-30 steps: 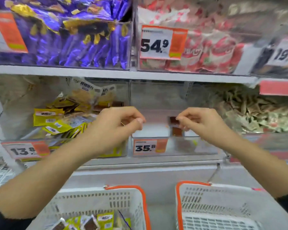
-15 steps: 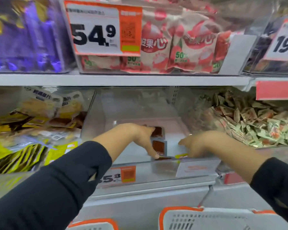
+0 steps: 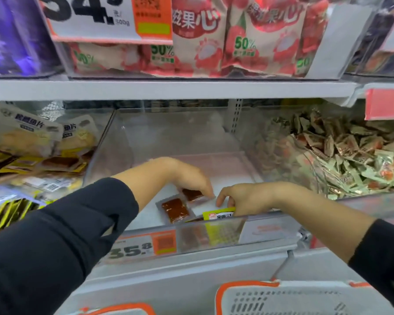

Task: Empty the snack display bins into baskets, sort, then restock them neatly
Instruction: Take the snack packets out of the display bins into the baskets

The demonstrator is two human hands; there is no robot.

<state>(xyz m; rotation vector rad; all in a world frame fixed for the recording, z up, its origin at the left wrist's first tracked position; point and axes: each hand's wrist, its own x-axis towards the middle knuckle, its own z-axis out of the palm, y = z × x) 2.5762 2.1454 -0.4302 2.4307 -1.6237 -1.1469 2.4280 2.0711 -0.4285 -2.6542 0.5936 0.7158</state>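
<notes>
The person wears a dark, almost black top with long sleeves. The left sleeve is big and soft, with folds and wrinkles in the cloth. It stops partway down the arm. The right sleeve is dark too and stops at the same kind of spot. Both hands and lower arms are bare.

Head camera looks forward and slightly down, close to the clear bin.
</notes>
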